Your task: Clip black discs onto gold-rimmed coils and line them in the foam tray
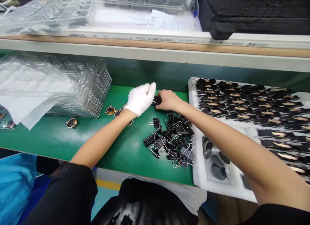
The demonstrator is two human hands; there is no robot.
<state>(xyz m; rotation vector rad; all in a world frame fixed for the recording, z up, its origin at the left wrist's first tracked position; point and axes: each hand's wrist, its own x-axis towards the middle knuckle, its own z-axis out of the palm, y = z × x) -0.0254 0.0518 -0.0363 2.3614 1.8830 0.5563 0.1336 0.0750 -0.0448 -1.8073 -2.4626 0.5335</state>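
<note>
My left hand [140, 98], in a white glove, is over the green bench with its fingers closed. What they hold, if anything, is hidden. Right beside it, my bare right hand [168, 100] grips a black binder clip [156, 101], partly covered by the fingers. Round gold-rimmed watch cases with dark faces [110, 110] lie by my left wrist, some partly hidden under it. Another watch case [71, 123] sits farther left. Below my right hand spreads a loose pile of black binder clips [173, 137] with silver wire handles.
Stacked clear plastic trays [79, 89] stand at the left. On the right, a white foam tray [200, 173] holds rows of clipped gold-rimmed pieces and grey discs [219, 171]. A shelf edge [155, 53] crosses above the bench [130, 147]. Blue fabric [18, 186] shows lower left.
</note>
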